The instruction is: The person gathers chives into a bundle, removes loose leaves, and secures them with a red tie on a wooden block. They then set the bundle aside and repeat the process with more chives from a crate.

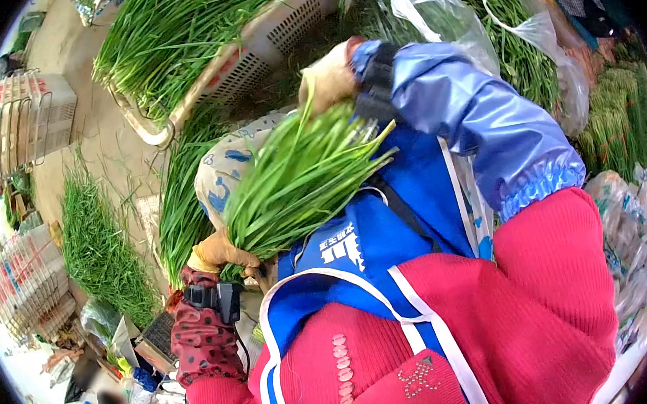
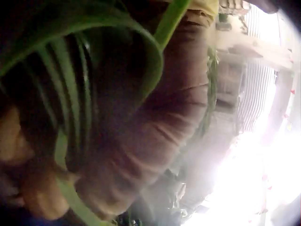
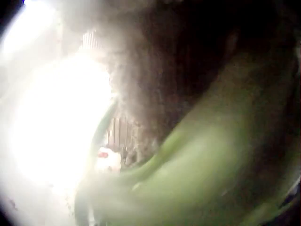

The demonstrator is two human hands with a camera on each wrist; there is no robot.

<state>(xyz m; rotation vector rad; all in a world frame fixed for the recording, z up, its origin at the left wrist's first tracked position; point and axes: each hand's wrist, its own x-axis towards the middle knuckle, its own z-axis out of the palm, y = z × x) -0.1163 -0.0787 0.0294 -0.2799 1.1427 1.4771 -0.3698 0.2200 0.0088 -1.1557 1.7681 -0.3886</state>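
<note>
Bright daylight falls on a bare concrete floor [image 1: 95,137] strewn with heaps of green chives [image 1: 100,244]. White slotted crates [image 1: 32,120] stand at the left. What look like clear plastic bags [image 1: 437,7] lie on the right.

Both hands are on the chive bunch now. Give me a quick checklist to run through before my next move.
1. Left hand grips the base of the bunch of chives: ok, its gloved fingers curl round the stalks.
2. Right hand has the leaf tips: cannot tell. It is at the top end, but its grip is hidden.
3. Bunch tidy: not ok, the leaves fan apart toward the tips.
4. Tie round the base: cannot tell, the left hand covers it.
5. Room in the crate ahead: cannot tell, chives already lie piled in it.
6. Wrist views usable: not ok, both are blurred and too close.
</note>
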